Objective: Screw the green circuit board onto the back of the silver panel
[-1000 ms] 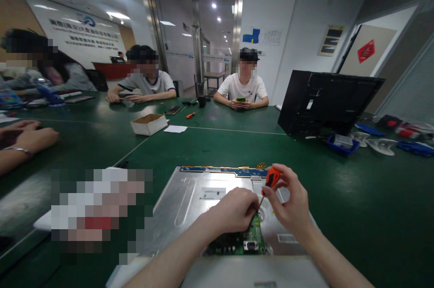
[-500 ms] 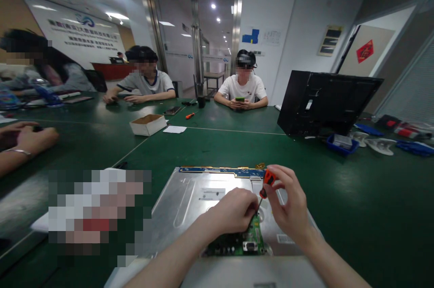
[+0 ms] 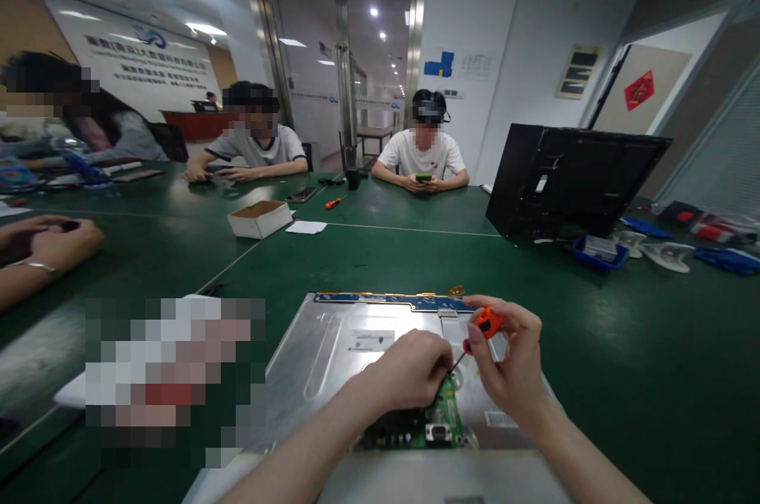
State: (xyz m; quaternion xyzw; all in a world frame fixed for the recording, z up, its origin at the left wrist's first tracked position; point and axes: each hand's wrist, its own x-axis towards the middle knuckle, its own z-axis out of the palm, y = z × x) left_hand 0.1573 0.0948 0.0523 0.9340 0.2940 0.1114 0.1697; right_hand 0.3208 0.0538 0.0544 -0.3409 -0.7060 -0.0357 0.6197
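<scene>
My right hand (image 3: 515, 361) pinches the orange-and-black handle of a small screwdriver (image 3: 488, 324). Its thin shaft slants down and left, with the tip at the upper edge of a green circuit board (image 3: 451, 407). Right by the tip, my left hand (image 3: 416, 368) is closed, its fingers curled down at the board; whatever they grip is hidden. Part of the board lies beneath this hand. The board sits on the silver metal back of a flat display panel (image 3: 326, 354), which lies flat before me. A narrow blue circuit strip (image 3: 385, 300) runs along the panel's far edge.
Beyond the panel are an open white box (image 3: 260, 221), a paper slip (image 3: 306, 227) and another orange screwdriver (image 3: 333, 204). To the right stands a black monitor casing (image 3: 573, 180), near a blue tray (image 3: 599, 252). Other people sit around the green table (image 3: 380, 259).
The screwdriver handle has tilted to the right and lower, its tip staying near the same spot on the board. My right hand turned with it. My left hand has barely moved.
</scene>
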